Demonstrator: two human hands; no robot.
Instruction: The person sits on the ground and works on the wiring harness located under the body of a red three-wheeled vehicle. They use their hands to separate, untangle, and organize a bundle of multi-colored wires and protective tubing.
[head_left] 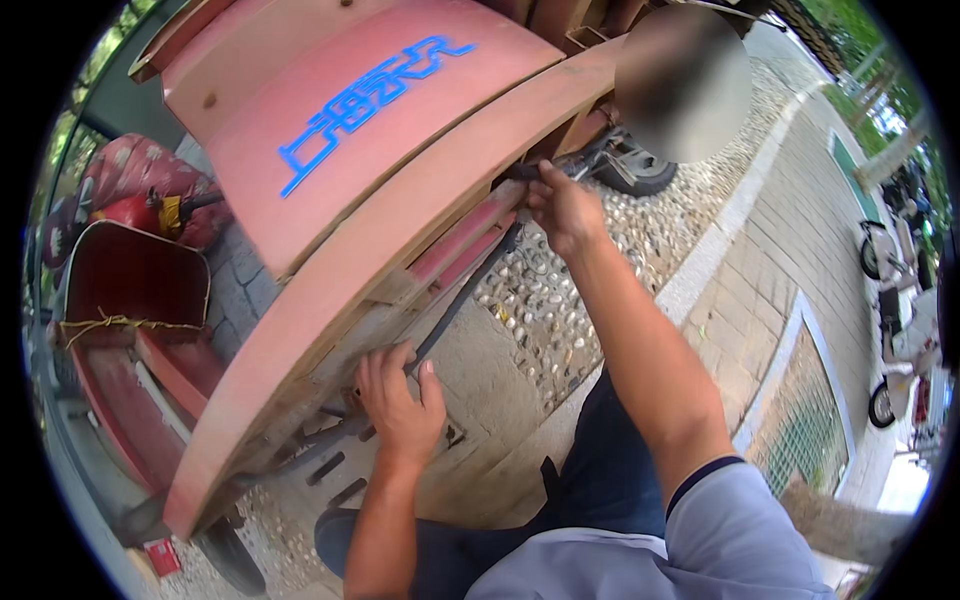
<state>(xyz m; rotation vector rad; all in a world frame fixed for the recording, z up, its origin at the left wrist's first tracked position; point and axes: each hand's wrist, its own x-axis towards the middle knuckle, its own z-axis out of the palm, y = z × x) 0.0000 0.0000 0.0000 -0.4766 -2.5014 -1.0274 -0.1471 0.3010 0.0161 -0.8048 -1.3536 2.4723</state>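
My right hand [562, 205] is closed on a black hose-like piece [522, 172] at an opening beneath the curved faded-red panel [365, 230]. My left hand [400, 400] is lower, at the underside of that panel, fingers apart and slightly bent beside a long black cable [455, 310] that runs down past it. Whether its fingertips touch the cable or the frame is unclear. Red slats [450, 250] show between the hands. A wider red panel [230, 110] with blue lettering lies above.
A red tub-like seat [135, 275] and floral padding [150, 170] sit at the left. A wheel [640, 175] stands on pebbled paving [700, 200] behind my right hand, near a blurred patch. Parked scooters [890, 320], a tree trunk [890, 150] and a grated square [800, 400] are at the right.
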